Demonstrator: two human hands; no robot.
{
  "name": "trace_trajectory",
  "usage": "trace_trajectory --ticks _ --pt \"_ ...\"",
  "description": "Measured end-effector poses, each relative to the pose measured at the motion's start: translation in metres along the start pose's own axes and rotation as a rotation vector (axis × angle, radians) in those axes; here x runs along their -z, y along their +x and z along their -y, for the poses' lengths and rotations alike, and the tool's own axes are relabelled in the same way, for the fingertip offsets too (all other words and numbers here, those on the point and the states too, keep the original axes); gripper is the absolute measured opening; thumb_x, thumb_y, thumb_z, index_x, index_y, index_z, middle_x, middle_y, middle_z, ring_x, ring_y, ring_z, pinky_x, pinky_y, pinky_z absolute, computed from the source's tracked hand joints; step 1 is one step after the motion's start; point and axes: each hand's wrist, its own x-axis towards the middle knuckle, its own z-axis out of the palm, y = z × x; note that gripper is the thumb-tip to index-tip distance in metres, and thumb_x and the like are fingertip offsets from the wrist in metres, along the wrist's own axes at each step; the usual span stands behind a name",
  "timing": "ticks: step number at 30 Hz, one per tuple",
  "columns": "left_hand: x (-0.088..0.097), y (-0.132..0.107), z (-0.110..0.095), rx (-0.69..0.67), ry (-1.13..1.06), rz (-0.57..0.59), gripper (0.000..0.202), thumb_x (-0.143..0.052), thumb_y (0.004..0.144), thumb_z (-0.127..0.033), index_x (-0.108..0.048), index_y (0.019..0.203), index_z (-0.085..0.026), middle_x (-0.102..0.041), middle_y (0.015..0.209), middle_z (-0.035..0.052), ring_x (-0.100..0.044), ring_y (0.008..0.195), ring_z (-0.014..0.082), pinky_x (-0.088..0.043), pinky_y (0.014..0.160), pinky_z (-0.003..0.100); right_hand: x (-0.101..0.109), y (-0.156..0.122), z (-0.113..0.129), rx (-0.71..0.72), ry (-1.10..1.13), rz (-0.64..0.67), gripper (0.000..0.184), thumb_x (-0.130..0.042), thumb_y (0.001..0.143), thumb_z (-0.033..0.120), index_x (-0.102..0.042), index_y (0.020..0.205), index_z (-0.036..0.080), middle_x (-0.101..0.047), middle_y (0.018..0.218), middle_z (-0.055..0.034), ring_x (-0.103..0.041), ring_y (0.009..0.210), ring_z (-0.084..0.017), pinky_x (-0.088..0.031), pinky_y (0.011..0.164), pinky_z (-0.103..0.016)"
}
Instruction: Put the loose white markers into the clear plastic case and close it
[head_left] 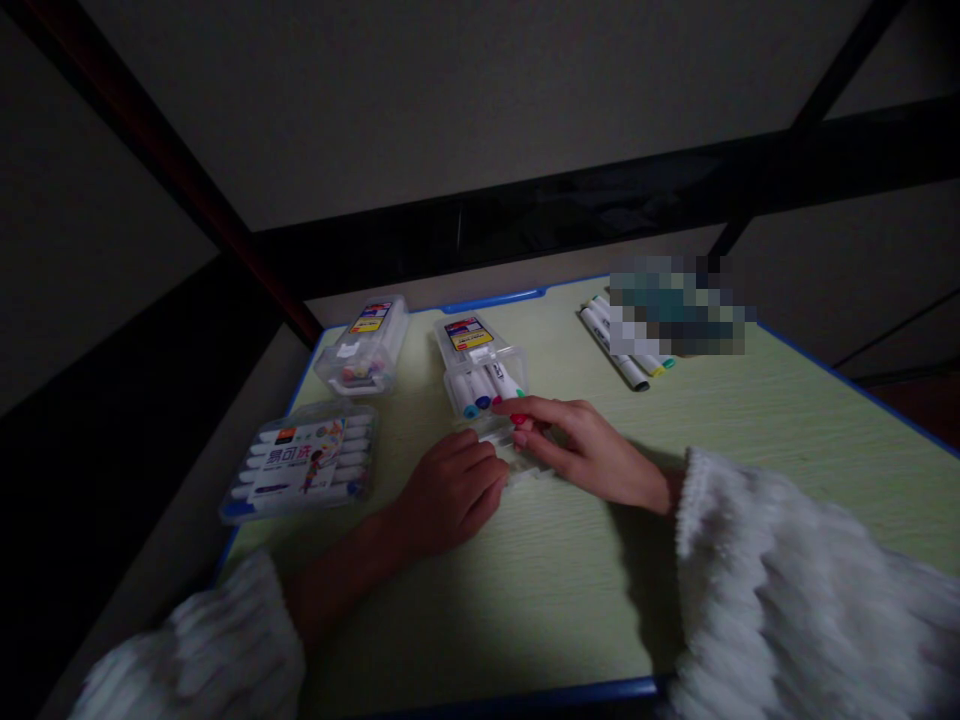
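In the middle of the table a clear plastic marker case (448, 375) stands with its front end open. Several white markers with coloured ends lie inside, among them a blue-ended marker (484, 402). My right hand (585, 440) reaches over the front of the case, its thumb and index finger closed about a red marker end (518, 419). The rest of that marker is mostly hidden. Close to the case's front, my left hand (454, 490) is curled at the edge of a clear plastic flap (529, 468). Its fingertips are turned out of sight.
To the left lie a second clear case (390, 345) and a flat pack of markers (300, 460). At the right, several loose markers (611, 350) rest beside a pixelated patch. The pale green table (570, 600) has a blue edge, with a wall behind.
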Motion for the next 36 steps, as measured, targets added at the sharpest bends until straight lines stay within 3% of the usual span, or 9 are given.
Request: trace_trajectory --ticks 15,23,36 --pt "-0.0013 -0.0012 0.0006 0.008 -0.007 0.006 0.027 -0.036 0.088 -0.012 -0.058 0.073 -0.012 -0.059 0.067 0.0049 -0.046 0.062 0.0158 -0.041 0.062 0.030 -0.0012 -0.0002 -0.0025 0.028 0.010 -0.020 0.031 -0.046 0.086 0.023 -0.060 0.110 0.009 -0.062 0.069 -0.0029 -0.055 0.059 -0.012 -0.045 0.057 -0.024" --pt "-0.0015 -0.0015 0.0006 0.004 0.002 0.011 0.027 -0.035 0.089 -0.013 -0.057 0.073 -0.013 -0.058 0.067 0.0044 -0.045 0.062 0.0157 -0.041 0.061 0.030 -0.0008 -0.0002 -0.0019 0.032 0.038 -0.024 0.032 -0.043 0.088 0.024 -0.061 0.111 0.010 -0.068 0.078 -0.0054 -0.059 0.063 -0.012 -0.047 0.063 -0.025" --pt "-0.0022 -0.0018 0.0009 0.000 0.002 0.000 0.028 -0.036 0.090 -0.014 -0.058 0.073 -0.012 -0.059 0.068 0.0047 -0.048 0.063 0.0158 -0.042 0.063 0.030 0.0016 -0.0013 -0.0006 0.043 0.052 -0.047 0.033 -0.040 0.090 0.025 -0.062 0.109 0.010 -0.066 0.067 -0.0027 -0.059 0.060 -0.010 -0.045 0.060 -0.022"
